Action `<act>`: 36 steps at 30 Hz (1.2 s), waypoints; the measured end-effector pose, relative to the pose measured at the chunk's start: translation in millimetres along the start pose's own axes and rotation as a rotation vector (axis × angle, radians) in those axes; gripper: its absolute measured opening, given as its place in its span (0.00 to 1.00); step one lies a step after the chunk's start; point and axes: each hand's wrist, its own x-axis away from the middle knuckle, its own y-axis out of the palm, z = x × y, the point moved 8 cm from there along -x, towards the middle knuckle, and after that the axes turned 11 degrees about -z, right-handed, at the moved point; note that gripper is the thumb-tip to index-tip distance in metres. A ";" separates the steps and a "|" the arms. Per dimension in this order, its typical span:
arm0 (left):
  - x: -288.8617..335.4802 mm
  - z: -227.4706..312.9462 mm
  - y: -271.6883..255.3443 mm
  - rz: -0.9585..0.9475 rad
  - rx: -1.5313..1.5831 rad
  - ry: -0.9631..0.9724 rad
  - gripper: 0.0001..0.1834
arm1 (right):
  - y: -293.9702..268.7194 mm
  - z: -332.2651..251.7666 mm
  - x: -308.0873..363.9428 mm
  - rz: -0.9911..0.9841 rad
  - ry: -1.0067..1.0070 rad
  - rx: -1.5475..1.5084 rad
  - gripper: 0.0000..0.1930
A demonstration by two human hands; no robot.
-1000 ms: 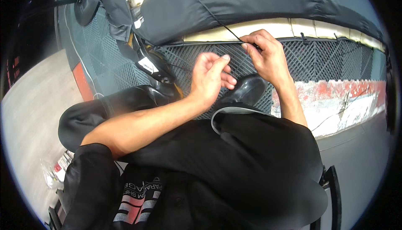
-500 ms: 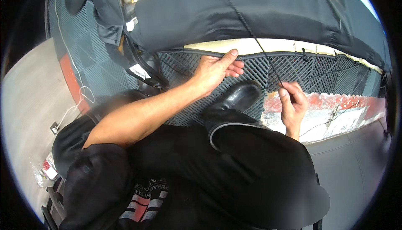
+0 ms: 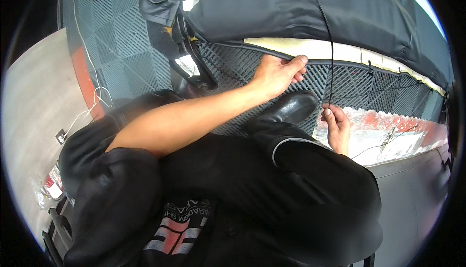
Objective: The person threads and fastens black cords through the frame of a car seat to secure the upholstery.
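Note:
A large black padded cover [image 3: 262,12], like seat upholstery, spans the top of the view. Pale yellow foam [image 3: 296,48] shows along its near side, above a loose black corded edge [image 3: 349,63]. My left hand [image 3: 279,75] pinches this edge between thumb and fingers, left of the middle. To its right and nearer me, my right hand [image 3: 336,125] is closed on the lower end of a thin black cord [image 3: 330,34]. Taut and nearly upright, the cord crosses in front of the cover and the foam. Small dark ties [image 3: 370,68] sit along the edge farther right.
Grey slotted floor tiles [image 3: 128,38] lie beneath, with worn red and white floor [image 3: 378,131] at right. My black boot [image 3: 293,106] is close below the hands. A black frame piece [image 3: 199,63] with a white label stands left. A white cable [image 3: 90,58] trails across the floor.
The cord has gone from a slant to nearly upright. My left hand and the cover sit farther right in the picture as the view shifts; both hands keep their grip.

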 end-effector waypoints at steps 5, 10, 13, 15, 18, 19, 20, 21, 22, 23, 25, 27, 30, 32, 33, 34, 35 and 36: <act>-1.5 -10.8 -6.0 0.006 0.000 -0.036 0.14 | -3.6 35.1 14.4 0.058 0.093 -0.044 0.13; -2.4 -27.4 -16.5 0.023 -0.046 -0.093 0.15 | 11.2 8.9 -0.2 -0.020 0.134 -0.005 0.15; -7.3 -36.7 -20.3 0.039 -0.096 -0.105 0.16 | 25.5 -52.7 -23.8 -0.048 -0.148 0.061 0.12; -8.8 -33.8 -18.8 0.039 -0.136 -0.097 0.17 | 33.4 -88.9 -37.3 -0.010 -0.317 0.069 0.12; -7.4 -29.7 -14.8 0.038 -0.130 -0.080 0.18 | 31.1 -97.6 -56.6 -0.049 -0.339 -0.083 0.12; -5.8 -28.1 -15.0 0.039 -0.101 -0.080 0.17 | 28.5 -95.1 -61.4 -0.066 -0.307 -0.142 0.12; -4.7 -26.7 -14.0 0.031 -0.066 -0.080 0.17 | 22.5 -92.3 -62.8 -0.075 -0.271 -0.192 0.13; -3.7 -24.5 -14.4 0.023 -0.030 -0.081 0.17 | 19.8 -93.5 -62.7 -0.069 -0.235 -0.297 0.13; -2.7 -22.9 -14.5 -0.014 0.013 -0.100 0.17 | 18.2 -94.0 -65.5 -0.055 -0.297 -0.394 0.14; -0.4 -21.5 -15.7 -0.029 0.058 -0.124 0.16 | 16.9 -103.2 -68.7 -0.010 -0.369 -0.338 0.14; 1.8 -19.6 -14.0 -0.044 0.149 -0.152 0.15 | 18.6 -109.8 -72.4 0.020 -0.402 -0.311 0.14; 1.1 -16.8 -10.6 -0.050 0.245 -0.150 0.14 | 21.8 -106.1 -77.3 -0.008 -0.326 -0.362 0.15; -0.3 -11.7 -11.2 -0.025 0.175 -0.156 0.12 | 32.2 -102.9 -89.1 -0.021 -0.342 -0.671 0.15; 0.6 -9.4 -11.0 -0.046 0.142 -0.137 0.11 | 33.9 -101.4 -90.5 0.015 -0.314 -0.654 0.16; 1.9 -7.8 -11.8 -0.053 0.125 -0.127 0.11 | 34.0 -100.2 -89.9 0.011 -0.303 -0.596 0.16; 1.9 -7.0 -11.8 -0.061 0.117 -0.126 0.10 | 34.4 -100.1 -88.8 0.009 -0.293 -0.539 0.17; 1.5 -6.0 -11.7 -0.071 0.108 -0.125 0.10 | 36.5 -101.4 -87.5 -0.023 -0.280 -0.587 0.17; 0.8 -4.1 -9.0 -0.087 0.099 -0.126 0.09 | 35.6 -101.3 -85.3 -0.002 -0.270 -0.571 0.16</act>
